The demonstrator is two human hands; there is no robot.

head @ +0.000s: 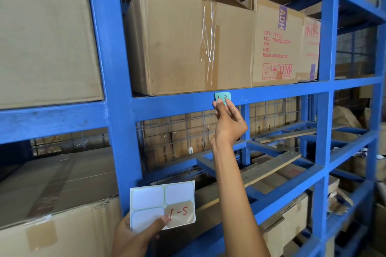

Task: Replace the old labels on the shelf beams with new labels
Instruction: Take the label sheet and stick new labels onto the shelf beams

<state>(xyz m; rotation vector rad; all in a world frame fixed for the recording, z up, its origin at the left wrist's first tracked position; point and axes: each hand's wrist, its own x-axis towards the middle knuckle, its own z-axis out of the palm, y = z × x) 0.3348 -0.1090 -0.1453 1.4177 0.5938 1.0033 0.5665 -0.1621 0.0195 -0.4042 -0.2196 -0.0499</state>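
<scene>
A small teal label [222, 96] with red writing sits on the blue shelf beam [177, 104] at mid-height. My right hand [227, 119] reaches up to it, thumb and fingers pinching its lower edge. Low in the view, my left hand [133, 236] holds a white label sheet [161, 204], thumb pressed on its front. The sheet has several blank stickers and one brown label marked "1-5" [179, 213] at its lower right.
Blue rack uprights [110, 69] [328, 48] frame the bay. Cardboard boxes [188, 44] stand on the shelf right above the beam. More boxes fill the left bays [46, 35] and lower levels. Wooden planks [271, 165] lie on the shelf below.
</scene>
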